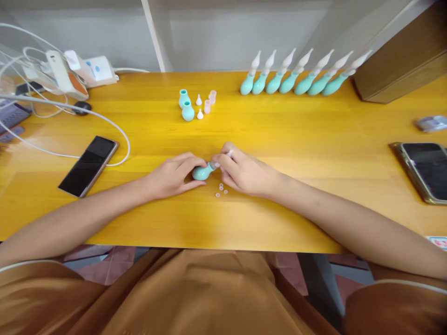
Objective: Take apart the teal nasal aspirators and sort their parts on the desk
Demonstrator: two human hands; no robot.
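Observation:
A teal bulb syringe (200, 174) lies tilted over the table, its neck towards the right. My left hand (174, 174) steadies the bulb from the left, with fingers along its top and the thumb near its lower side. At the neck, my right hand (242, 171) pinches the clear and white nozzle end, whose white tip (229, 153) pokes out above the fingers. Part of the nozzle is hidden by those fingers. Several tiny clear rings (221, 188) lie just below the right hand. Farther back are two loose teal bulbs (187, 111), two white tips (200, 114) and two clear connectors (207, 106).
Several complete bulb syringes (274, 83) stand in a row at the back right, beside a brown box (398, 60). One phone (89, 166) lies left, another (426, 170) right. A white cable (128, 144) loops from the power strip (66, 77) at back left.

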